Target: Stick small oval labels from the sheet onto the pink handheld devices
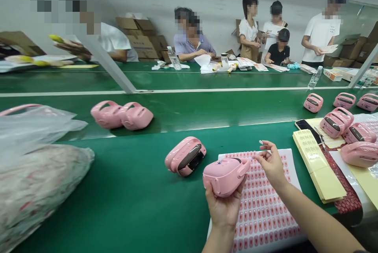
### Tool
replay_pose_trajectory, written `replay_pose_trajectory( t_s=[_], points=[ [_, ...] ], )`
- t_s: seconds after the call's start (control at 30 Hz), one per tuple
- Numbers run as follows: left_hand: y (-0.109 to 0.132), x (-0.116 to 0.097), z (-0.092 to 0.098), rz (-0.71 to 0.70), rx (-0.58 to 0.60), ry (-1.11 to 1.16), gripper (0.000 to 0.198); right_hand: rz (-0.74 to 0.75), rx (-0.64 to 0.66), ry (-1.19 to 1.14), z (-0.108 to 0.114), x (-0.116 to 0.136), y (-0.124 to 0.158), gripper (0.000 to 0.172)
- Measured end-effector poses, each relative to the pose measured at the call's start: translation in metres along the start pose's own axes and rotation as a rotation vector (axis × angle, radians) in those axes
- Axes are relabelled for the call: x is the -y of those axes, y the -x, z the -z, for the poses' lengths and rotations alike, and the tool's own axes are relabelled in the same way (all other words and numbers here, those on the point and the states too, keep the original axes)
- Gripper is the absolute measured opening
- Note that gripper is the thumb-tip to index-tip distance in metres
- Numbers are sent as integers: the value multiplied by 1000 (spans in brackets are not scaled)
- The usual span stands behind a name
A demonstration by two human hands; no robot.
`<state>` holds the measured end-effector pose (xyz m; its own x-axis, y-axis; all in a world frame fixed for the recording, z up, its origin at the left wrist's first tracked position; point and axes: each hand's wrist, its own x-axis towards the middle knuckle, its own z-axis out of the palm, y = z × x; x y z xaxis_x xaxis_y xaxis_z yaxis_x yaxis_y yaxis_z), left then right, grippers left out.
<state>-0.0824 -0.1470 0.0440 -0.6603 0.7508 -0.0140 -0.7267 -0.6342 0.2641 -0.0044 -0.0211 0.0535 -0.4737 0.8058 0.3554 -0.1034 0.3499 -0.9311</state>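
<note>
fingers [264,151] of the right hand [273,165] pinch narrow, thumb and forefinger closed on a tiny pale oval piece [261,142], too small for me to read from here, though it looks like a label. the left hand [221,209] cups a pink plastic case [225,176] from below, its fingers spread around the underside and tilting the case's face up toward the right hand, which i take as a way of offering that surface to the pinch. the case is held just above a sheet of small red-and-white oval stickers [261,221] lying flat on the green conveyor belt [118,194]; the sheet sits right under both hands, so i read that placing as keeping it within easy reach. a second pink case [185,156] lies on its side near the left hand, its dark window showing. to the right, a stack of yellow label sheets [317,162] and a black phone [307,130] sit beside more pink cases [336,122] grouped at the belt's edge, apparently kept close to the working spot. two further cases [121,115] rest touching each other farther along the belt, and a bulging plastic bag [35,194] is piled at the left. across the line, a seated person [191,44] handles white paper at a far bench, well apart from these hands.
</note>
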Motion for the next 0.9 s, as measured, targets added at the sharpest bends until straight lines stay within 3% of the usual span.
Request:
replay_pose_trajectory(
  t_s=[0.13, 0.3, 0.43, 0.57, 0.8, 0.9],
  points=[
    [-3, 5, -3, 36, 152, 101, 35, -339, -127, -526, -18, 37, 21, 46],
    [1, 12, -8, 73, 247, 164, 40, -428, -160, -636, -31, 53, 27, 50],
    [2, 13, -9, 98, 279, 217, 42, -389, -183, -614, -34, 53, 30, 49],
    [4, 13, -6, 122, 235, 222, 41, -308, -205, -509, -36, 47, 35, 46],
    [7, 13, -4, 92, 91, 154, 50, -26, -165, -126, -37, 36, 43, 32],
    [6, 10, -1, 91, 69, 142, 52, 135, -133, 116, -29, 30, 38, 40]
  ],
)
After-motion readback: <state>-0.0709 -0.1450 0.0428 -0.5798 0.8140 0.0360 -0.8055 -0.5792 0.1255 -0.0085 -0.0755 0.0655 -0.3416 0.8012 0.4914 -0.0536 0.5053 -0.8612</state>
